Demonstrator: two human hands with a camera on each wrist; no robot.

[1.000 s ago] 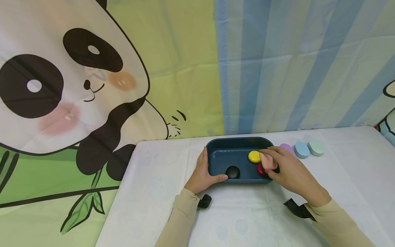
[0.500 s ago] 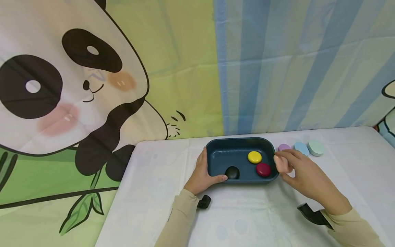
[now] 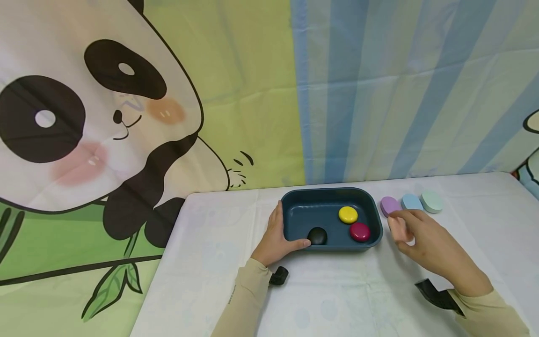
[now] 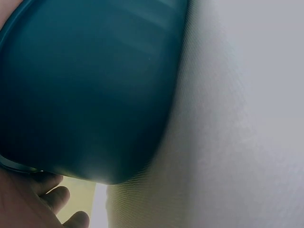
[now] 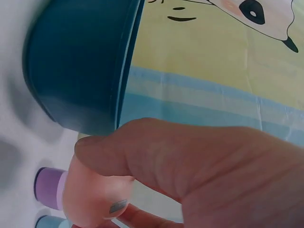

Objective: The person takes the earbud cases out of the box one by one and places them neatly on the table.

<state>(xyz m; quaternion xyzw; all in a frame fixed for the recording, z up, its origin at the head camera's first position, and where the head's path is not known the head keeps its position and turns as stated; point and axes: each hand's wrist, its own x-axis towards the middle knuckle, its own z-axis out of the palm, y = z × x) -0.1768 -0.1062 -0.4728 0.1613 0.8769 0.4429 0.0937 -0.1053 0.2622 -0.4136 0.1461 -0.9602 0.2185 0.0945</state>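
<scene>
My left hand (image 3: 275, 236) grips the left end of a dark blue rectangular tray (image 3: 311, 193), thumb over the front rim and fingers along the side wall. Inside the tray lie a yellow disc (image 3: 347, 215), a dark red one (image 3: 360, 231) and a black one (image 3: 317, 236), all smooth and rounded. To the right of the tray, my right hand (image 3: 429, 243) pinches a rounded peach-pink piece (image 3: 400, 229) between thumb and fingers. The right wrist view shows a small grey patch on the pink piece (image 5: 97, 194); the fingers behind it are partly hidden.
A purple round block (image 3: 389, 206), a light blue one (image 3: 411, 201) and a pale green one (image 3: 431, 201) stand in a row behind the right hand. White cloth (image 3: 328, 299) covers the table, and a printed panda curtain (image 3: 252, 93) hangs along its back edge.
My right hand has moved out of the tray to the right, carrying the pink piece, and the red disc now shows fully. The left hand and tray have stayed in place.
</scene>
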